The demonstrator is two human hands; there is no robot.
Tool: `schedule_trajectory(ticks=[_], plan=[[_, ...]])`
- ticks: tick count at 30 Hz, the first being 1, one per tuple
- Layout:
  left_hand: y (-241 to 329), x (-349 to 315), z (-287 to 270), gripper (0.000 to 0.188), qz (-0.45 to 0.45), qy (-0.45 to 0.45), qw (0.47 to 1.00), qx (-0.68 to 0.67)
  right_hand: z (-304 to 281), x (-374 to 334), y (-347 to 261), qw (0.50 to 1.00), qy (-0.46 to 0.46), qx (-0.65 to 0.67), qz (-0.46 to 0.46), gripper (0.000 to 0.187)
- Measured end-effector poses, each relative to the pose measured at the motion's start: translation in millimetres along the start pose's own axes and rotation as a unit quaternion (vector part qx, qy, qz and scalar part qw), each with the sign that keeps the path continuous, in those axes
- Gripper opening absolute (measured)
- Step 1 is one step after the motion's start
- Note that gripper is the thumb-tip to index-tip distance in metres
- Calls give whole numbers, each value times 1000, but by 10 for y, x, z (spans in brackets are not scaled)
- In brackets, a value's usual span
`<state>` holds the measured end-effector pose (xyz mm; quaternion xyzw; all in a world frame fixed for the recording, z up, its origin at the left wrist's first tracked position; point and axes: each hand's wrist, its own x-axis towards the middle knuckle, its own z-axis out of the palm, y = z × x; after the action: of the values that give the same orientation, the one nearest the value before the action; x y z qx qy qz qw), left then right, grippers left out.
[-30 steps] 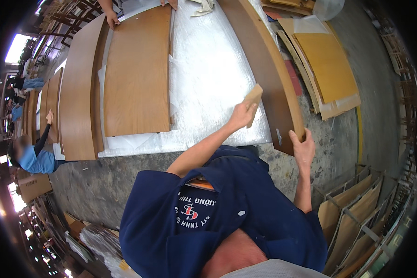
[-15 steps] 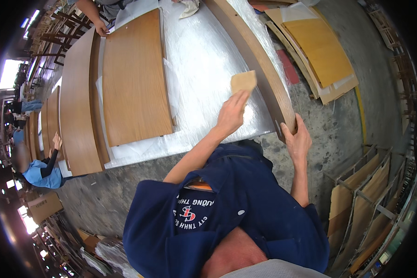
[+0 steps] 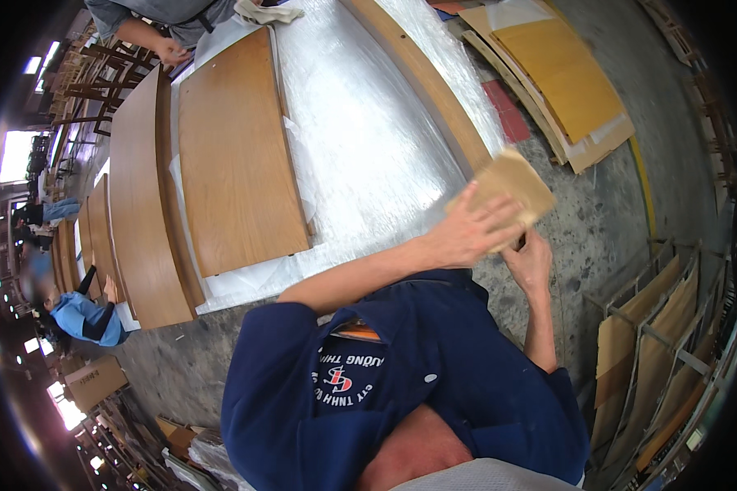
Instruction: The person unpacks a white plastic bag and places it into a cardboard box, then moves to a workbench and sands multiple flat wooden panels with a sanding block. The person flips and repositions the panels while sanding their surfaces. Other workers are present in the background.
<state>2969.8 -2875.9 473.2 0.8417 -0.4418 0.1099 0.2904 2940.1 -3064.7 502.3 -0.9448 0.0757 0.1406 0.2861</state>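
My left hand (image 3: 477,227) is closed on a tan sheet of sandpaper (image 3: 520,186), slightly smeared by motion, its fingers lying along the sheet. The sheet covers the near end of a long, narrow wooden plank (image 3: 422,69), which lies along the right side of a film-wrapped table (image 3: 360,123). Just below that end, my right hand (image 3: 530,260) is curled up against the plank, its fingertips partly hidden by the sheet.
Wide wooden panels (image 3: 236,151) lie on the table's left part. At the far left corner is another person's hand (image 3: 170,51), near a pale cloth (image 3: 266,12). A stack of flat boards (image 3: 557,78) lies right of the table, and a metal rack (image 3: 647,335) stands lower right.
My left hand has swept the sandpaper rightward and nearer, from beside the plank onto its near end. At the far side, the cloth and the other person's hand have shifted.
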Motion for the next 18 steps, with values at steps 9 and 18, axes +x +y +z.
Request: schedule_trajectory(ticks=[9,18], plan=[[-2945,261,-372,47,-176,126,964,153,-35,49,89,995,8,96,-34,51],[-1815,336,-42,51,-187,101,970,121,-15,61,108,993,-13,113,42,47]])
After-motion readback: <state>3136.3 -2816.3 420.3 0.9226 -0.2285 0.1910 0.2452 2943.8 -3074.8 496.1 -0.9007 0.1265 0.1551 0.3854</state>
